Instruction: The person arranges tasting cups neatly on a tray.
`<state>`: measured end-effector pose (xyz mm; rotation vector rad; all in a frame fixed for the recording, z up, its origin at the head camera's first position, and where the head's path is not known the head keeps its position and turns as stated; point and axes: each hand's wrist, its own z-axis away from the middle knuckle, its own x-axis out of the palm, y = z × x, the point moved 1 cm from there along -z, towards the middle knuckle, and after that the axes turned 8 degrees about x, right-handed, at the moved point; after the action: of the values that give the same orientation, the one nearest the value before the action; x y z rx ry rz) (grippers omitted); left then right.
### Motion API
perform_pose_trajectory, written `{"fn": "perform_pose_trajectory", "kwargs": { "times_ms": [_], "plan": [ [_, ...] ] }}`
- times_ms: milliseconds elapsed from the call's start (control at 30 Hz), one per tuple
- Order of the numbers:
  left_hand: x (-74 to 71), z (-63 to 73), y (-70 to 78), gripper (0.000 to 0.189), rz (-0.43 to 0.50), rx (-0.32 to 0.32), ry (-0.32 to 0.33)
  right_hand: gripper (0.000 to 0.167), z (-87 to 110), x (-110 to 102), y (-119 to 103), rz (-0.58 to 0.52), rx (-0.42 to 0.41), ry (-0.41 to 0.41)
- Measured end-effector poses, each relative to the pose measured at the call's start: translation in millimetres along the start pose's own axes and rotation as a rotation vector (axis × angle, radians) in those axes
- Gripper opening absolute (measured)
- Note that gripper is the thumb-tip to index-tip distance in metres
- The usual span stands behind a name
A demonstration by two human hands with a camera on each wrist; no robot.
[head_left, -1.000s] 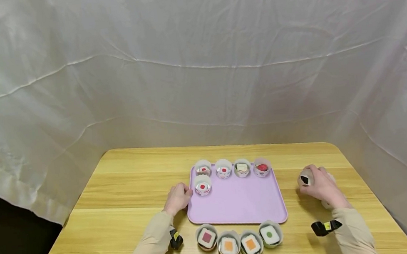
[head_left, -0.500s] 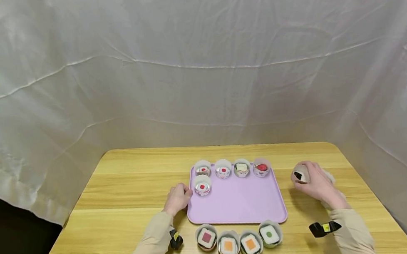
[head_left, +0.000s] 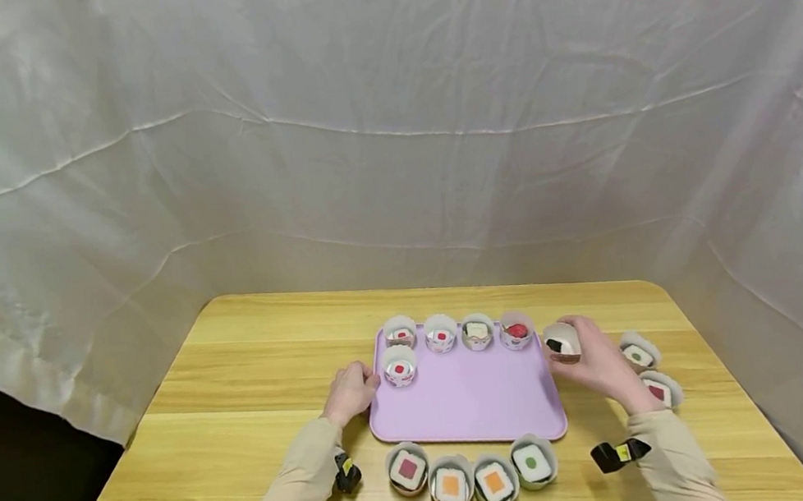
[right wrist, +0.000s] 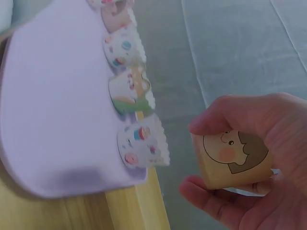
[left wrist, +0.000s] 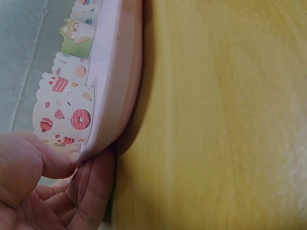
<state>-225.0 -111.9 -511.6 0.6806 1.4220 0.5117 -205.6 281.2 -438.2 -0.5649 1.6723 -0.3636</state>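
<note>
On the wooden table lies a lilac tray [head_left: 465,413]. My left hand [head_left: 348,391] pinches its left rim; in the left wrist view the thumb lies above the tray's edge [left wrist: 117,91] and fingers below. Raised just beside the tray's right edge, a paper baking cup [head_left: 562,336] is gripped by my right hand [head_left: 596,365]. White food with a black patch sits inside it. The right wrist view shows a cartoon face on the cup's tan side [right wrist: 225,160]. Along the tray's back stand several filled cups, including one with a red piece [head_left: 517,331].
Several cups with square rice pieces line the table before the tray, such as one with an orange centre [head_left: 451,486]. Two more cups, one green-centred [head_left: 638,353] and one dark red [head_left: 659,392], stand right of my right hand. A pale curtain [head_left: 387,120] hangs behind the table.
My right hand has lifted the cup and carried it left toward the tray, uncovering two cups on the right. My left hand and the tray have stayed in place.
</note>
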Motion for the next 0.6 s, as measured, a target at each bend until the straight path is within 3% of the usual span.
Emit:
{"fn": "perform_pose_trajectory", "kwargs": {
  "times_ms": [600],
  "plan": [
    [0.4, -0.3, -0.4, 0.017, 0.011, -0.011, -0.008, 0.067, -11.5, 33, -35, -0.069, -0.089, -0.028]
  ]
}}
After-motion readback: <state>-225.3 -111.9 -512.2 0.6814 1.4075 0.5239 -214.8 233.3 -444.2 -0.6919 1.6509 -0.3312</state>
